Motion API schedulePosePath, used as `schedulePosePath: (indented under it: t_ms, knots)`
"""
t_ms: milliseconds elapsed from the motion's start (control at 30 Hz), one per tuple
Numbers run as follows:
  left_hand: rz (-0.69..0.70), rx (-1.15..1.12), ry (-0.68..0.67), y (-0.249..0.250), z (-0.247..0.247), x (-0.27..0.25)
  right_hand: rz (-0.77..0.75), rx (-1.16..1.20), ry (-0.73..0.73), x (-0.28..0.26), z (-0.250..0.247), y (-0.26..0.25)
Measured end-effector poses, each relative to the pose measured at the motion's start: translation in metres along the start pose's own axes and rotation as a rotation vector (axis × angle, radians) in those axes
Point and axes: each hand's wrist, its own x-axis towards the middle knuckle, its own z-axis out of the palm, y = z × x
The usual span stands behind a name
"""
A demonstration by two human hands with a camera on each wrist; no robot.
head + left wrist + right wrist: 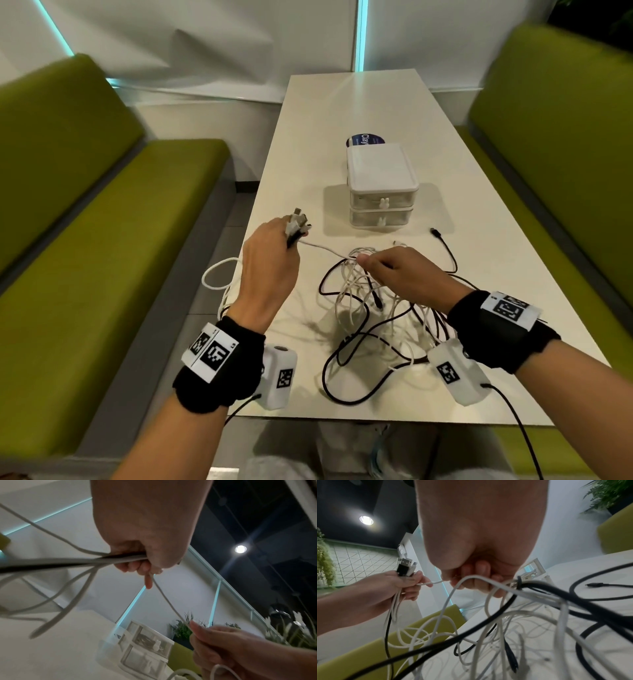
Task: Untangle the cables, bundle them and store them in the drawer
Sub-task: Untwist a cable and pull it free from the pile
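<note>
A tangle of white and black cables (pixel 370 308) (pixel 513 622) lies on the near half of the white table (pixel 342 113). My left hand (pixel 274 246) (pixel 137 561) (pixel 406 582) grips a bunch of cable ends, their plugs (pixel 298 221) (pixel 405 564) sticking up above the fist. One white cable (pixel 322 249) (pixel 164 596) runs taut from it to my right hand (pixel 387 270) (pixel 214 642) (pixel 471 580), which pinches it above the tangle, several loops hanging under the fingers. The small white two-drawer box (pixel 380 190) (pixel 142 645) stands beyond, both drawers shut.
A round blue-labelled lid or disc (pixel 364 139) lies behind the box. A loose black cable end (pixel 436 233) rests right of the box. Green benches (pixel 102 212) (pixel 561 144) flank the table. A white loop (pixel 219 277) hangs over the table's left edge.
</note>
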Motion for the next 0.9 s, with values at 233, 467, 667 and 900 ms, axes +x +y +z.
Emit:
schedulePosePath:
  t_ms: [233,467,667,900]
  knots:
    - [0.291,0.313,-0.23,0.015,0.013,-0.01,-0.036,-0.119,0.055,0.002,0.002,-0.008]
    - [0.193,0.204,-0.369,0.024,0.021,-0.021,-0.09,-0.161,0.133,0.002,0.002,-0.015]
    - [0.131,-0.04,-0.1,0.03,0.0,-0.005,-0.028,-0.058,0.111,-0.001,0.002,-0.007]
    - [-0.013,-0.045,0.007,0.011,0.003,0.004,-0.068,-0.084,0.13,-0.001,0.002,0.0]
